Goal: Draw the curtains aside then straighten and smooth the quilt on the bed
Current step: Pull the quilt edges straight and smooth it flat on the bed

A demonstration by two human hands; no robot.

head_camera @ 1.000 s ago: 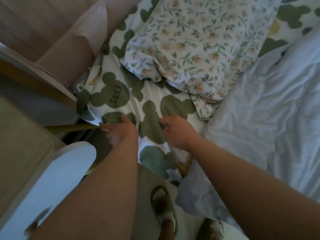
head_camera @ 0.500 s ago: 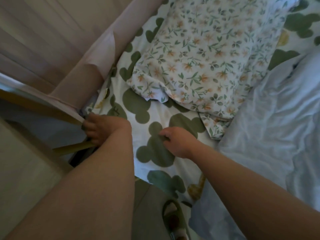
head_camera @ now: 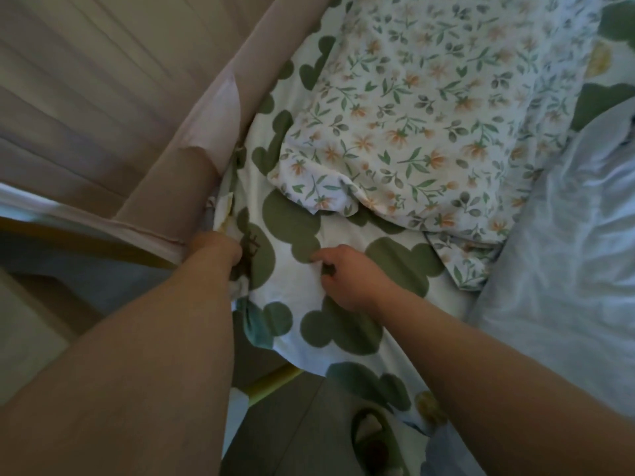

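Observation:
A white bed sheet (head_camera: 302, 286) with green mouse-head shapes covers the near corner of the bed. My left hand (head_camera: 216, 250) is closed on the sheet's edge at the corner, pushed down between the mattress and the padded beige headboard (head_camera: 192, 108). My right hand (head_camera: 347, 276) pinches a fold of the same sheet a little to the right. A floral pillow (head_camera: 429, 108) lies beyond both hands. The pale white quilt (head_camera: 563, 269) is bunched and wrinkled along the right side of the bed. No curtain is in view.
A yellowish wooden bed rail (head_camera: 271, 383) shows below the sheet's hanging edge. A slippered foot (head_camera: 374, 441) stands on the grey floor beside the bed. Pale furniture (head_camera: 31, 341) stands at the left, close to the bed corner.
My left hand has moved up and left from the sheet's side edge into the gap at the headboard corner. My right hand stayed on the sheet, its fingers now pinching a fold.

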